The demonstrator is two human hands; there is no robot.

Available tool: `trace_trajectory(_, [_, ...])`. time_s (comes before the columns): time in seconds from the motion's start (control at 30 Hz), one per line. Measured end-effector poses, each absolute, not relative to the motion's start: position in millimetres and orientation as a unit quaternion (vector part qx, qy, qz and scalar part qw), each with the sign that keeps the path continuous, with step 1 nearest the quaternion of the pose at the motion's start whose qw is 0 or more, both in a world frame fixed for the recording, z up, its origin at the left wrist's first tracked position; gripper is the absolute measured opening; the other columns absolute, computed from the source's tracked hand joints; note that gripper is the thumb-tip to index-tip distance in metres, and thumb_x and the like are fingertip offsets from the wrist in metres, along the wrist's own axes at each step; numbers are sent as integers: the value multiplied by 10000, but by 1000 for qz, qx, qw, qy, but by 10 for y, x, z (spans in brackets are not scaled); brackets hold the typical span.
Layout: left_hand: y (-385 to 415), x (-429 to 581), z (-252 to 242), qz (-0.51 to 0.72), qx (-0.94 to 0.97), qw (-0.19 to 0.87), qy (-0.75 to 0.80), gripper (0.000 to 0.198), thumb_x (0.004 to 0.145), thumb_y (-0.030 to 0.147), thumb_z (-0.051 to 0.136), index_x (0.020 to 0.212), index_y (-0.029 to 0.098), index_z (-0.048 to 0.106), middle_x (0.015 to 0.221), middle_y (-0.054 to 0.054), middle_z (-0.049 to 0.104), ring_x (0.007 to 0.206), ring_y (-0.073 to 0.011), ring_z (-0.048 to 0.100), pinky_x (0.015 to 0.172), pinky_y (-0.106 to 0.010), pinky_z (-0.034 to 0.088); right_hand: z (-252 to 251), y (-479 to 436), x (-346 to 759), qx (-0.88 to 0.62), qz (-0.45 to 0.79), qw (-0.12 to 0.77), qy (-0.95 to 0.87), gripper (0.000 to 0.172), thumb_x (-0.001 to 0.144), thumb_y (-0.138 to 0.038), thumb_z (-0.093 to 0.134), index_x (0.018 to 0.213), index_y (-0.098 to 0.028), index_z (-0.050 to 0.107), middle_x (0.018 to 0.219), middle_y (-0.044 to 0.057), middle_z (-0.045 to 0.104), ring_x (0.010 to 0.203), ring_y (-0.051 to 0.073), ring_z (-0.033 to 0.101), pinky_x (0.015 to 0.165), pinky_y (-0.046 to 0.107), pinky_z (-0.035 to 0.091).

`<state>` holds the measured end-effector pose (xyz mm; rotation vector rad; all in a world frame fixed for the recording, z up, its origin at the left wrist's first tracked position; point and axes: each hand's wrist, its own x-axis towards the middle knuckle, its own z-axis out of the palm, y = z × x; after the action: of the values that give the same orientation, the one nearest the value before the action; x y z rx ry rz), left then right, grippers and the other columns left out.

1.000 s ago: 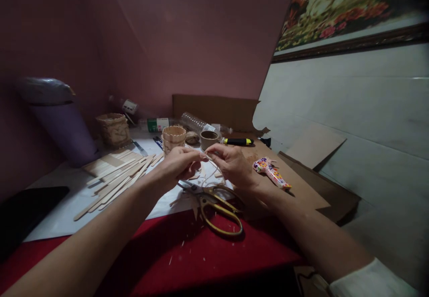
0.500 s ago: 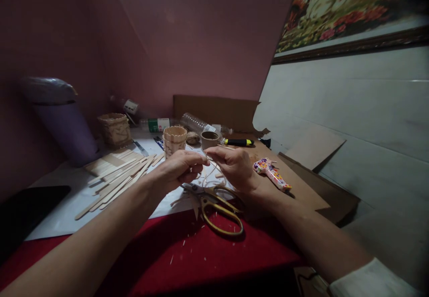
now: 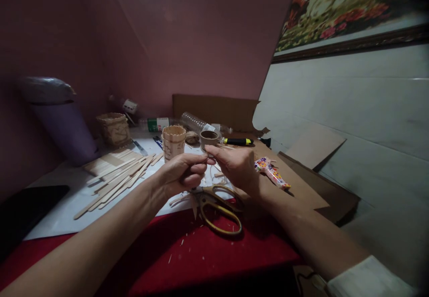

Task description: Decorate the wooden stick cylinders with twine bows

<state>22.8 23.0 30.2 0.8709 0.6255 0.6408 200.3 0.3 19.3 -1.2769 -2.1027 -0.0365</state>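
Observation:
My left hand [image 3: 186,172] and my right hand [image 3: 234,163] meet at the fingertips over the white sheet, both closed in a pinch. Between them is a thin piece of twine [image 3: 211,170], mostly hidden by the fingers, with a pale strand hanging below. Under the hands lie scissors [image 3: 224,216] with gold-coloured handles, the blades pointing left. Just beyond my left hand stands a round cup covered in wooden sticks [image 3: 173,141]. Behind my right hand is a roll of brown tape [image 3: 209,140].
Flat wooden sticks [image 3: 117,183] are heaped at left, near a second stick-covered holder [image 3: 114,129]. A ball of twine [image 3: 192,138], plastic bottles [image 3: 196,122], a yellow-black cutter [image 3: 238,141] and a patterned glue gun [image 3: 272,172] lie farther back and right. Scraps dot the red cloth [image 3: 161,261].
My fingertips have come together and overlap more, with my left hand turned so its curled fingers show. My right hand has shifted slightly. The surrounding objects stay in place.

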Motion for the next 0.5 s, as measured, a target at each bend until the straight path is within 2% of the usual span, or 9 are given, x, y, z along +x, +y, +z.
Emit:
trace_trajectory(0.1, [196, 268, 306, 317, 402, 811, 284, 268, 901, 148, 466, 697, 75, 625, 458, 94, 212, 332, -18, 138, 292, -122, 144, 170, 15, 2039, -482, -128, 300, -813, 367, 913, -212, 466, 1210, -234, 679, 739, 73, 702, 732, 194, 616, 721, 304, 445])
trace_trajectory(0.23, [226, 276, 305, 346, 409, 792, 293, 212, 869, 150, 519, 699, 82, 627, 446, 99, 228, 319, -14, 152, 292, -130, 138, 116, 57, 2074, -476, -166, 284, -816, 360, 935, -200, 438, 1206, -238, 673, 749, 66, 706, 694, 170, 599, 702, 290, 444])
trace_trajectory(0.33, [289, 253, 294, 402, 432, 742, 318, 150, 828, 171, 583, 713, 87, 633, 432, 102, 250, 321, -11, 166, 299, -131, 125, 113, 60, 2061, -471, -193, 296, -808, 345, 960, -216, 408, 1174, -247, 677, 1025, 98, 720, 780, 167, 620, 701, 285, 449])
trace_trajectory(0.4, [331, 231, 284, 438, 461, 697, 332, 133, 786, 196, 637, 708, 88, 637, 422, 102, 274, 325, -10, 184, 306, -135, 119, 137, 32, 2030, -476, -215, 316, -792, 334, 973, -232, 390, 1104, -238, 696, 1253, 109, 640, 852, 167, 627, 692, 278, 447])
trace_trajectory(0.5, [376, 196, 285, 474, 504, 632, 349, 161, 717, 229, 691, 664, 90, 630, 402, 104, 285, 332, -13, 203, 321, -150, 121, 192, -26, 1969, -480, -233, 336, -776, 345, 985, -270, 378, 951, -202, 715, 1367, 113, 558, 917, 170, 619, 699, 278, 439])
